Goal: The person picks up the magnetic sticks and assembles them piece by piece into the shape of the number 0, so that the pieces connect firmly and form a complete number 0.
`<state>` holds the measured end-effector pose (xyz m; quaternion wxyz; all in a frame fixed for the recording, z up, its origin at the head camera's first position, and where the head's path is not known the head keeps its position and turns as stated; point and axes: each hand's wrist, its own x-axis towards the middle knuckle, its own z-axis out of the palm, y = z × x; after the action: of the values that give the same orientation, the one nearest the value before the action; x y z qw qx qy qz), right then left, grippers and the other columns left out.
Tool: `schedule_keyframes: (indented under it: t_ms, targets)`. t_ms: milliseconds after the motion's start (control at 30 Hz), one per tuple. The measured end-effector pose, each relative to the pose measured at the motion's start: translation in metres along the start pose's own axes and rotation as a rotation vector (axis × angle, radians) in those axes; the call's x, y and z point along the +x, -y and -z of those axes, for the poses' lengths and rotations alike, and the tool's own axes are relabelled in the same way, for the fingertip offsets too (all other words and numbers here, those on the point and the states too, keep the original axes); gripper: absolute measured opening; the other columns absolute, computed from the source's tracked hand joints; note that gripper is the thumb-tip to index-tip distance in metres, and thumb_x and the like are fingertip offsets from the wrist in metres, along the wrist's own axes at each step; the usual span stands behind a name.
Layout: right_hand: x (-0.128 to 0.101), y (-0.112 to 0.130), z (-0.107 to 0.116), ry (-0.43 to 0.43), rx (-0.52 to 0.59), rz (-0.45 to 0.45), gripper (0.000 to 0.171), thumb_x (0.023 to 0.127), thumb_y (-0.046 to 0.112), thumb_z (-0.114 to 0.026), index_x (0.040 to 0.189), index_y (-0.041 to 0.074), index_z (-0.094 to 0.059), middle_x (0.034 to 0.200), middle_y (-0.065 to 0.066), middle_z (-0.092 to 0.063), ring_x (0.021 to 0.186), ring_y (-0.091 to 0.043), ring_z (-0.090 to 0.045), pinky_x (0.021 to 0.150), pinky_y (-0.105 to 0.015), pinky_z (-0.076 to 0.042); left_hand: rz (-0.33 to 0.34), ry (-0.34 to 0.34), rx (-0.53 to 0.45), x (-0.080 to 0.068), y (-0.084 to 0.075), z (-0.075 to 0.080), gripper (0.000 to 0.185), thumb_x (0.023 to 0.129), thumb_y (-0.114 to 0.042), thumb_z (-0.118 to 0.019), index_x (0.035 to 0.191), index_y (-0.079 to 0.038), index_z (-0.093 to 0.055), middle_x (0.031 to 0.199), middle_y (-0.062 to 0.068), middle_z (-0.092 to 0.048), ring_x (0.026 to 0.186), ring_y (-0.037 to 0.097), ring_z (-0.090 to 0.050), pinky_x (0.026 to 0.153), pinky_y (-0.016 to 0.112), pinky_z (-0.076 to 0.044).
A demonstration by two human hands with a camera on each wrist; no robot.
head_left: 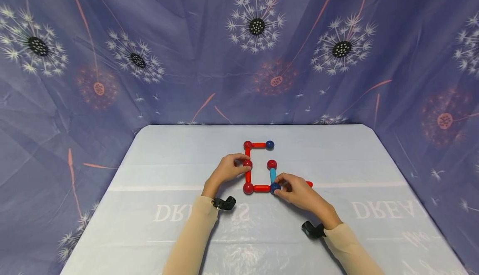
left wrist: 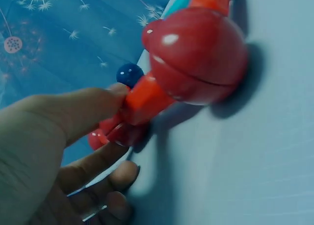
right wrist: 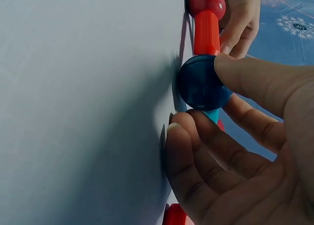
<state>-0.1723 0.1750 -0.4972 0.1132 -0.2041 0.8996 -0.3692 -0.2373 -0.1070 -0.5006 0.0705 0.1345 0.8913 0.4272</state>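
A shape of balls and rods lies flat on the table. Its left side has a red ball (head_left: 248,144) at the top, a red ball (head_left: 247,164) in the middle and another red ball (head_left: 248,188) at the bottom, joined by red rods. My left hand (head_left: 226,168) pinches the middle ball between thumb and fingers. At the lower right corner, my right hand (head_left: 299,192) pinches a dark blue ball (right wrist: 200,83). A red rod (head_left: 261,188) joins it to the bottom red ball. From it a light blue rod (head_left: 272,175) runs up to a red ball (head_left: 272,164).
At the top, a red rod (head_left: 258,145) leads to another dark blue ball (head_left: 270,145), apart from the red ball below it. Partly behind my right hand lies a loose-looking red rod (head_left: 309,184). A patterned purple cloth (head_left: 209,58) hangs behind the white-covered table (head_left: 168,154).
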Motion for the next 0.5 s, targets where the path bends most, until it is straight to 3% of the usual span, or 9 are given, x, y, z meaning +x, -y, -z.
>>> schedule_keyframes:
  t_ms: [133,500]
  targets:
    - [-0.0004,0.0026,-0.0003,-0.005,-0.013,-0.012,0.026,0.094,0.022,-0.077,0.117,0.013,-0.068,0.101,0.004,-0.068,0.083,-0.012,-0.06,0.072,-0.023,-0.053,-0.004,-0.041,-0.015,-0.0032,0.0044,-0.0037,0.027,0.095,-0.024,-0.075,0.121,-0.017,-0.075,0.118,0.002,-0.073,0.09,0.018,-0.061,0.077,0.031,-0.053]
    - [-0.0031,0.0026,0.0003,-0.003,-0.021,0.022,0.028,0.095,0.02,-0.075,0.12,0.011,-0.068,0.107,0.002,-0.07,0.089,-0.01,-0.064,0.079,-0.025,-0.056,-0.033,-0.127,-0.056,-0.0095,0.01,-0.0092,0.027,0.095,-0.022,-0.075,0.121,-0.016,-0.076,0.116,0.004,-0.075,0.088,0.016,-0.063,0.08,0.033,-0.052]
